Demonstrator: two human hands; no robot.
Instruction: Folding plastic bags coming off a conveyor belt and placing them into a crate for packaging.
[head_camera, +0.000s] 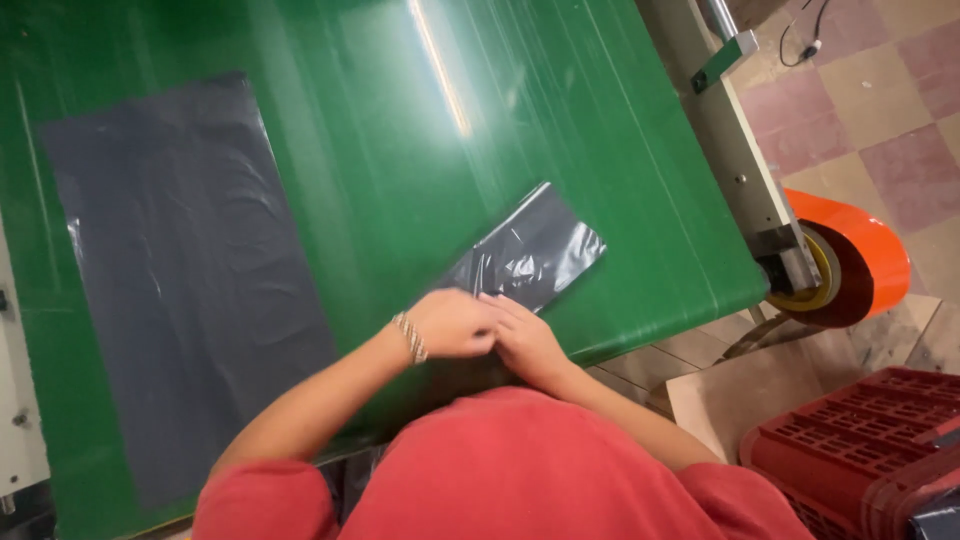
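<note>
A folded dark grey plastic bag (530, 250) lies on the green conveyor belt (420, 130), its near end under my hands. My left hand (455, 322), with a beaded bracelet at the wrist, presses down on the bag's near end. My right hand (528, 340) lies beside it, fingers overlapping the left hand's, also on the bag. A larger flat dark grey plastic bag (190, 280) is spread on the belt to the left, untouched.
The belt's metal side frame (740, 160) runs along the right edge, with an orange roll (860, 262) mounted below it. A red plastic crate (865, 440) and a cardboard piece (745, 395) sit on the checkered floor at lower right.
</note>
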